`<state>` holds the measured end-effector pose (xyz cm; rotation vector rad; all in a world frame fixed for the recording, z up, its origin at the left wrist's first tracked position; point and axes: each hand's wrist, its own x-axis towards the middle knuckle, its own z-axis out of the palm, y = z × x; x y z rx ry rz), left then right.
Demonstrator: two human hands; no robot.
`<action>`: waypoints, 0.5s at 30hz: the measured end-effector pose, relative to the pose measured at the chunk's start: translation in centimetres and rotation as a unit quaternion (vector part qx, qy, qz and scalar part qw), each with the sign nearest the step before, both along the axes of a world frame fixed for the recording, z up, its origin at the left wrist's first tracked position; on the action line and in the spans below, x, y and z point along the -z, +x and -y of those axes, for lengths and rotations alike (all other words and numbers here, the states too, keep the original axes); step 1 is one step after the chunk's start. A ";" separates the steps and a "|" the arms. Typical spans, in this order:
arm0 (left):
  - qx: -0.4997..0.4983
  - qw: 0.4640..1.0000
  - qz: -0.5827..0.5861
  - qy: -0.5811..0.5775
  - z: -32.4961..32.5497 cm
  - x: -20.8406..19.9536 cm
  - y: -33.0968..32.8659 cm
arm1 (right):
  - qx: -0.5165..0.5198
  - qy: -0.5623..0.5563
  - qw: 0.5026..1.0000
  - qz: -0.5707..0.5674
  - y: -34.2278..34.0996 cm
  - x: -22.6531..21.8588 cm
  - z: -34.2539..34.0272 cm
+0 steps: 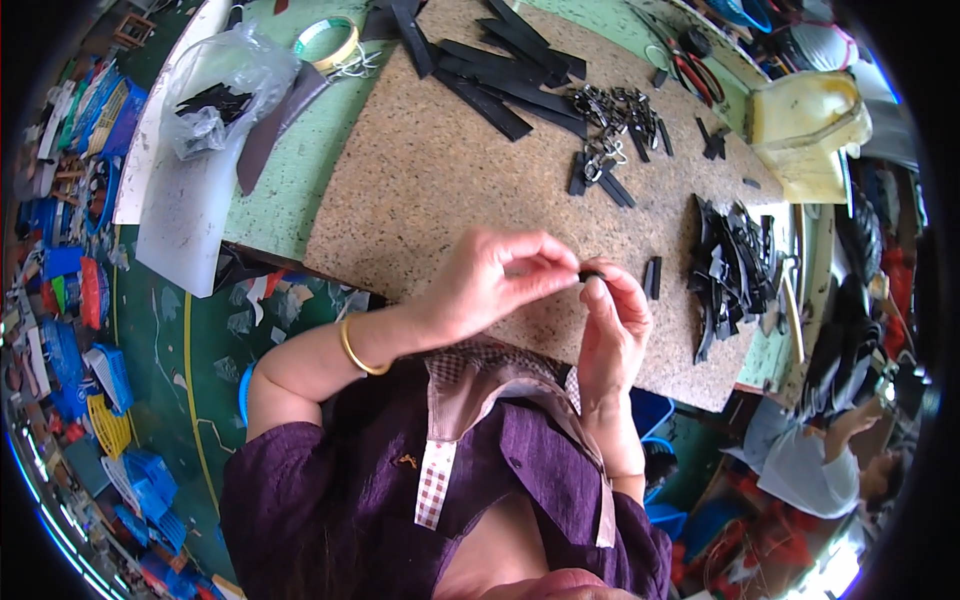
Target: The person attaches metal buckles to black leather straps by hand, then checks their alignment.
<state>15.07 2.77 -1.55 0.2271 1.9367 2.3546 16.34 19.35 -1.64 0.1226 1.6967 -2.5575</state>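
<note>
Over the near part of a speckled brown board (400,190), my two hands meet at the fingertips. A small black piece (592,276) is pinched there, mostly hidden by the fingers; it looks like a short strip, but its exact kind does not show. My left hand (505,272) reaches it with thumb and forefinger closed. Thumb and fingers of my right hand (615,310) press on it from the other side. Just right of the hands lie short black strips (652,278). Farther off is a heap of metal hooks (615,115), with short black strips (605,182) beside it.
A pile of black strips (735,262) covers the board's right side; long black bands (500,75) lie at the back. Red-handled pliers (697,75) and a cut-open yellowish jug (808,130) stand behind. At left are a plastic bag (225,85) and a tape roll (328,42). A person (815,470) sits at right.
</note>
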 end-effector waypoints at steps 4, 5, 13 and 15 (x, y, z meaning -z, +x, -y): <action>-0.147 0.889 -0.260 -0.348 5.3 0.1 -7.4 | -0.031 0.033 0.986 -0.159 -0.6 0.6 -0.6; -0.160 0.858 -0.281 -0.400 6.2 -0.2 -9.3 | -0.027 0.033 0.986 -0.161 -0.5 0.5 -0.6; -0.071 0.800 -0.209 -0.558 9.2 0.0 -13.3 | -0.039 0.040 0.998 -0.006 0.0 0.1 -1.5; -0.059 0.825 -0.203 -0.524 10.3 -1.1 -11.8 | -0.031 0.020 0.999 0.000 -0.2 0.4 -2.0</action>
